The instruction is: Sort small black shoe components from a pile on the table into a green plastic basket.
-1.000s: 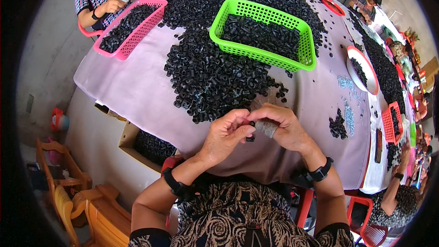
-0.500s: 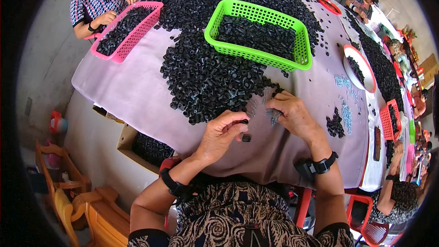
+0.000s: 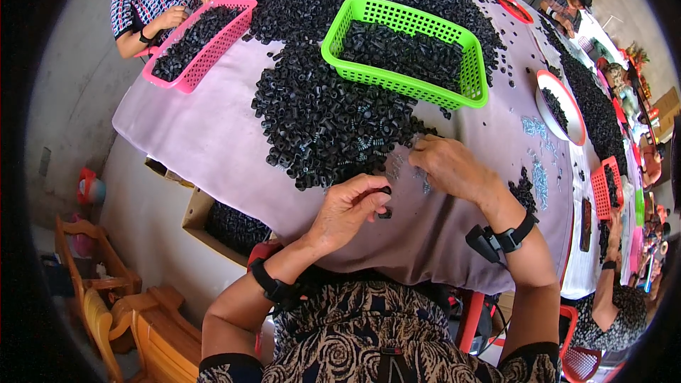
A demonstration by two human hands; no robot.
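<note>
My left hand (image 3: 346,209) is closed in a pinch around a small black plastic cap (image 3: 386,190). Another small black part (image 3: 385,213) lies on the cloth just under its fingertips. To the right, my right hand (image 3: 454,169) has its fingers bent together at the near edge of the pile, over a few small metal springs (image 3: 396,164); whatever is between the fingertips is hidden. Ahead of both hands spreads a large heap of small black plastic parts (image 3: 312,128), with some springs scattered on it.
A green basket (image 3: 404,88) of black parts stands beyond my hands, with a pink basket (image 3: 206,57) to its left. On the right are loose springs (image 3: 540,184), a small group of black parts (image 3: 523,191) and a red-rimmed bowl (image 3: 578,117). Other people sit around the table.
My right hand has shifted slightly left and up at the pile's edge. My left hand keeps the black cap pinched and has turned a little, its fingers now partly covering the loose part below.
</note>
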